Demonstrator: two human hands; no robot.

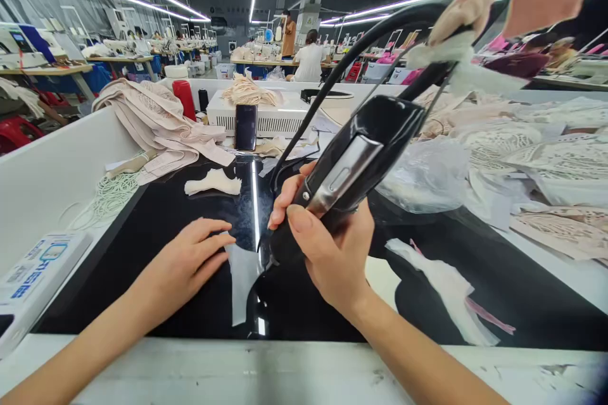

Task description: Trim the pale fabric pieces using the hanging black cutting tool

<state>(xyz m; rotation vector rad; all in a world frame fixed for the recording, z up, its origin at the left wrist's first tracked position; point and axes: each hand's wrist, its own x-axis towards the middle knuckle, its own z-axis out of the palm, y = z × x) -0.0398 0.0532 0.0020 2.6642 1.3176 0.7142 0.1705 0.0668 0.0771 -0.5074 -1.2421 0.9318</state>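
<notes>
My right hand (335,253) is wrapped round a black corded handheld tool (375,145) with a silver plate along its side. The thumb presses near the lower end of that plate. The tool slants with its lower end toward the black board (180,304); its tip is partly hidden, and I cannot tell its exact kind. My left hand (190,256) lies on the board, fingers stretched out. Its fingertips touch the top of a thin whitish piece of fabric (243,285), which reaches to just beside the tool's lower end. A cream piece (382,281) lies partly behind my right wrist.
A small cream piece (213,182) and white strips with pink edging (446,291) lie on the board. A black cable (327,88) arches from the tool to a wrapped bundle overhead. Fabric piles (156,120), a clear plastic bag (422,174) and a phone (246,128) stand around.
</notes>
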